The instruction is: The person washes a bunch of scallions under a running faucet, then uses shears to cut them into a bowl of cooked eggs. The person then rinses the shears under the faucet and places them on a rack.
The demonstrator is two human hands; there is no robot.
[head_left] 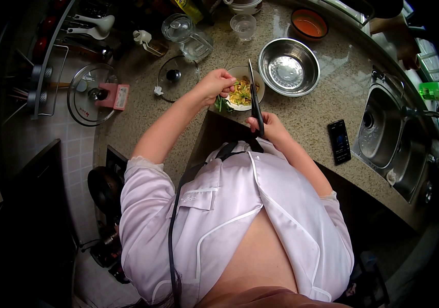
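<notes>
My left hand [218, 84] is at the left rim of a white plate [259, 84], its fingers pinched together; what they hold, if anything, I cannot make out. Chopped yellow and green food [242, 92] fills the plate's middle. Just below that hand, green leafy stalks [223, 104] show at the plate's lower left edge. My right hand [271, 127] is closed around the black handle of a long, slim knife [255, 97]. Its pointed tip is directed away from me, and it crosses over the right part of the plate.
A steel bowl [289, 66] stands right of the plate, with an orange bowl [309, 24] behind. Farther left are a glass lid [178, 77], a glass jug [196, 45] and a glass cup [243, 26]. A phone [339, 142] lies near the double sink [378, 126].
</notes>
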